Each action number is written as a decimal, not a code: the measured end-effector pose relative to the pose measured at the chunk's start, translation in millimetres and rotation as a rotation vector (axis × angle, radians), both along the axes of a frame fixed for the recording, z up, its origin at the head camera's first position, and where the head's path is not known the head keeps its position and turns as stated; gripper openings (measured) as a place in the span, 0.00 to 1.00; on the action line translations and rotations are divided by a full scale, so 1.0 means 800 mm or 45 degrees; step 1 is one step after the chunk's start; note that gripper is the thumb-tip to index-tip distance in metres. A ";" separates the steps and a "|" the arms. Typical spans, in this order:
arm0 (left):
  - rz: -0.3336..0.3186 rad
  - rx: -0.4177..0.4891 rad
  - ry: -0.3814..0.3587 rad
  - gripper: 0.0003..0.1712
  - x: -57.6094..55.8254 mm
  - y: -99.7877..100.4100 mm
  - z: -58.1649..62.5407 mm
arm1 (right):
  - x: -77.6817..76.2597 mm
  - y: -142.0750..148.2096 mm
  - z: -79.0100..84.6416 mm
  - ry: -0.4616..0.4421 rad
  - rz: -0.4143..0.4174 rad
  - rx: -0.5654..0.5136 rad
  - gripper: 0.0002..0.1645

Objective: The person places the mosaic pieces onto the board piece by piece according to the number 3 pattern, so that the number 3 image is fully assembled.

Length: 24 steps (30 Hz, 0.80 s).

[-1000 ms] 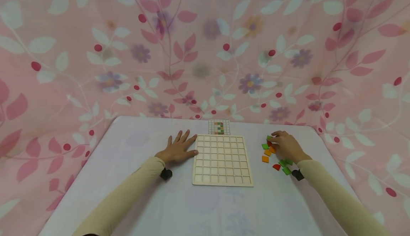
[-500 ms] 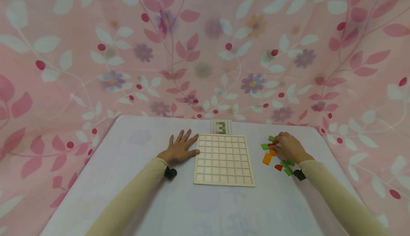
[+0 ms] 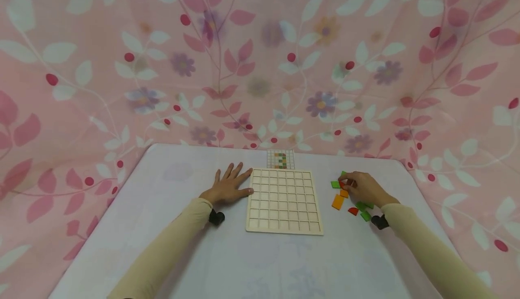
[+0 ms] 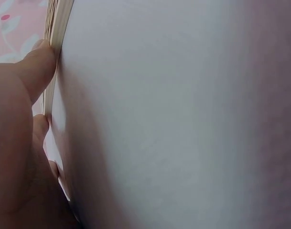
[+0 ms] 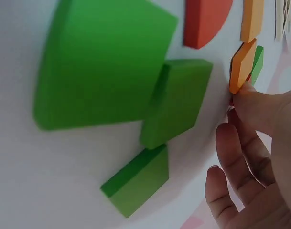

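Note:
My left hand (image 3: 228,190) lies with fingers spread, its thumb and a fingertip touching the left edge of the wooden grid board (image 3: 284,202). In the left wrist view, the thumb (image 4: 37,67) presses on the board's side (image 4: 59,28). Over the tile pile, my right hand (image 3: 365,187) pinches a red tile (image 3: 342,184) between thumb and fingers; the fingers partly hide it. Close by lie a green tile (image 3: 335,184) and an orange tile (image 3: 344,194). In the right wrist view, the thumb is beside an orange tile (image 5: 242,67).
Behind the board lies a pattern card (image 3: 280,159) with coloured squares. More orange tiles (image 3: 337,202), a rounded red tile (image 3: 353,211) and several green tiles (image 3: 365,216) are scattered near the right wrist. A pink floral curtain (image 3: 260,64) hangs behind the white table (image 3: 183,263).
Two orange tiles that lay apart now lie together. The right hand's fingers have shifted slightly at the red tile. My left hand stays at the board's edge.

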<state>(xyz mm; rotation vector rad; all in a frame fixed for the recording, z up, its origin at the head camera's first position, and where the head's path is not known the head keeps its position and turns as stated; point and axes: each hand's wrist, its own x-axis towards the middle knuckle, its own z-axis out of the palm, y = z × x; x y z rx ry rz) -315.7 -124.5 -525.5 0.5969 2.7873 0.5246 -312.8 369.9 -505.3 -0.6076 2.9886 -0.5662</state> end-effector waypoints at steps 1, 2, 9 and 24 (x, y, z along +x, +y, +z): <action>-0.001 0.000 0.000 0.47 0.000 0.000 0.000 | 0.000 -0.002 0.001 -0.006 0.002 -0.001 0.14; -0.002 0.000 0.000 0.47 -0.001 0.000 -0.001 | 0.000 -0.003 0.001 -0.010 0.003 0.000 0.12; -0.005 -0.002 0.004 0.47 0.000 0.001 0.001 | 0.000 -0.014 0.002 -0.040 -0.033 0.033 0.10; 0.002 -0.021 0.010 0.47 0.000 0.001 -0.001 | 0.003 -0.026 0.001 -0.208 -0.202 -0.034 0.19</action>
